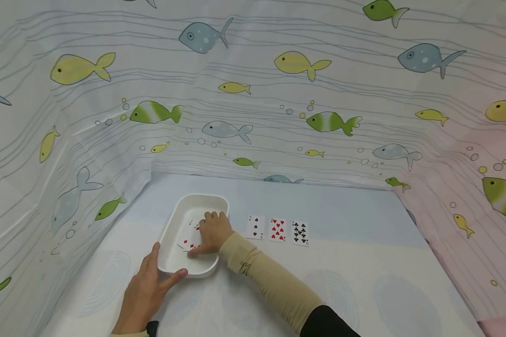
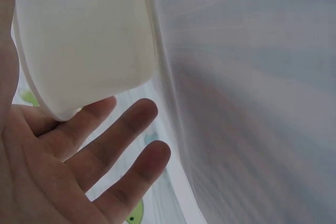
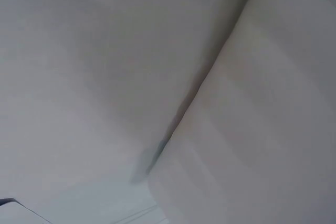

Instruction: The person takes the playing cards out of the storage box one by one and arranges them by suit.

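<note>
A white rectangular plastic tray [image 1: 173, 220] stands on the table, with a few playing cards [image 1: 188, 241], red diamonds showing, overlapping inside it. My left hand [image 1: 145, 285] is at the tray's near left corner, its thumb on the near rim and its forefinger along the left side. In the left wrist view the other fingers [image 2: 139, 115] are spread beside the tray wall. My right hand [image 1: 212, 231] reaches into the tray over the cards, thumb apart from the fingers. Its fingertips are hidden, so I cannot tell whether it holds a card.
Right of the tray, three playing cards lie face up in a row: a spade card [image 1: 256, 227], a heart card [image 1: 278, 230] and a club card [image 1: 300, 233]. Fish-patterned cloth [image 1: 253, 107] hangs around the back and sides of the pale table [image 1: 362, 252].
</note>
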Available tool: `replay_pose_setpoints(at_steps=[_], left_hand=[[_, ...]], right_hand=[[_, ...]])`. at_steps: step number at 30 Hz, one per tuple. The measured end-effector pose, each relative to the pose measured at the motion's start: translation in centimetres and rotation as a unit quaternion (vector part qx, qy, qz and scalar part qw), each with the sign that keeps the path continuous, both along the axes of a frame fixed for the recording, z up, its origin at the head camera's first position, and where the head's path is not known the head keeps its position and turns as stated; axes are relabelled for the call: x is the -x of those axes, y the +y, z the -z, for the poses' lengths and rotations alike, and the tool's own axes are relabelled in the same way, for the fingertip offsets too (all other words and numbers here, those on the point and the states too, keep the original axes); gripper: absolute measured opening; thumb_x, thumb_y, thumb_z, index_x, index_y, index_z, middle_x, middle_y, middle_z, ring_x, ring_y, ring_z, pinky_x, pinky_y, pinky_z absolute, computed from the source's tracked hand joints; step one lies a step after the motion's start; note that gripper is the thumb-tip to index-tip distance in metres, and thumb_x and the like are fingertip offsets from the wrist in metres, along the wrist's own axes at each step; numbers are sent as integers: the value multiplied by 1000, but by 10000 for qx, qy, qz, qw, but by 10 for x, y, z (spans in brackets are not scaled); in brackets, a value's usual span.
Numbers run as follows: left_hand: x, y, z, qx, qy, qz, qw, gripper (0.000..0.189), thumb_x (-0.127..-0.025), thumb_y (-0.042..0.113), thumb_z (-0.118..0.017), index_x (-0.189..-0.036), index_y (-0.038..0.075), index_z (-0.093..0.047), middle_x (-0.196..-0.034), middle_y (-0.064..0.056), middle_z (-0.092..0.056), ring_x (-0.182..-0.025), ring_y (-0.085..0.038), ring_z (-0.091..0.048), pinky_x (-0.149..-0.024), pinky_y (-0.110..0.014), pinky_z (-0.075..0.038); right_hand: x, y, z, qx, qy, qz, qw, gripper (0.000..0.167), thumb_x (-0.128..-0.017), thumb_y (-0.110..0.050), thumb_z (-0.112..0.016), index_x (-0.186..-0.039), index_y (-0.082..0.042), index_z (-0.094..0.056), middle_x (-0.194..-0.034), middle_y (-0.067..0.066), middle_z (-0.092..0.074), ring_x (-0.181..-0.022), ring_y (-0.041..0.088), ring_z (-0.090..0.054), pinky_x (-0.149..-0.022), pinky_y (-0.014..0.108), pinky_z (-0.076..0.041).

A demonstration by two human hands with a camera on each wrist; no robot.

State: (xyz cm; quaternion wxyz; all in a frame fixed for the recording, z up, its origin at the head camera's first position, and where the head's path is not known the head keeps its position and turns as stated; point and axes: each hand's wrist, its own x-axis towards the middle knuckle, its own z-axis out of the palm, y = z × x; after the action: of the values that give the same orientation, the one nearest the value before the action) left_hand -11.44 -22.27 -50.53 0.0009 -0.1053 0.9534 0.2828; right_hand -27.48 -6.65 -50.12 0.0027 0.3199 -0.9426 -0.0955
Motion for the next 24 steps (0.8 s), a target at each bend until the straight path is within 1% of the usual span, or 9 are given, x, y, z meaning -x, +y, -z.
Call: replay_pose_setpoints(at_steps=[2,6,12,20,24], left_hand=[[-1,0,1,-4,48,5,10000,123,-83,74,-66,-162,3,-3,-155,-29,-29,-131,-56,-42,-106,-68,-34],[-2,0,2,-2,154,12,9999,122,-83,73,-67,-162,3,-5,-154,-28,-31,-129,-55,-43,-104,-68,-35],[-1,0,1,-21,86,-2,10000,123,-83,74,-66,-162,3,-4,-155,-28,-30,-130,-55,-43,-104,-68,-35],[-2,1,2,23,193,-12,9998,123,-82,74,-66,-162,3,-5,-154,-28,-31,-129,-55,-44,-104,-68,-36],[-3,0,3,64,342,34,9994,120,-84,72,-67,-162,2,-7,-153,-28,-33,-128,-55,-46,-102,-68,-38]], right_hand=[[1,-1,3,-102,22,-10,9999,97,-69,-96,-50,-127,-20,-66,-119,-2,-59,-107,15,-54,-93,34,-44],[2,-2,6,-142,58,-31,9999,94,-69,-94,-53,-126,-20,-66,-119,-2,-59,-106,15,-55,-91,33,-44],[3,-1,7,-13,-34,-86,10000,93,-70,-91,-57,-127,-19,-64,-117,-1,-59,-105,15,-56,-92,34,-45],[3,2,4,162,7,-203,9997,92,-70,-88,-62,-130,-18,-59,-114,-1,-55,-100,14,-53,-86,30,-46],[3,3,4,317,27,-284,9991,89,-70,-86,-63,-127,-17,-59,-113,0,-53,-98,14,-51,-86,29,-46]])
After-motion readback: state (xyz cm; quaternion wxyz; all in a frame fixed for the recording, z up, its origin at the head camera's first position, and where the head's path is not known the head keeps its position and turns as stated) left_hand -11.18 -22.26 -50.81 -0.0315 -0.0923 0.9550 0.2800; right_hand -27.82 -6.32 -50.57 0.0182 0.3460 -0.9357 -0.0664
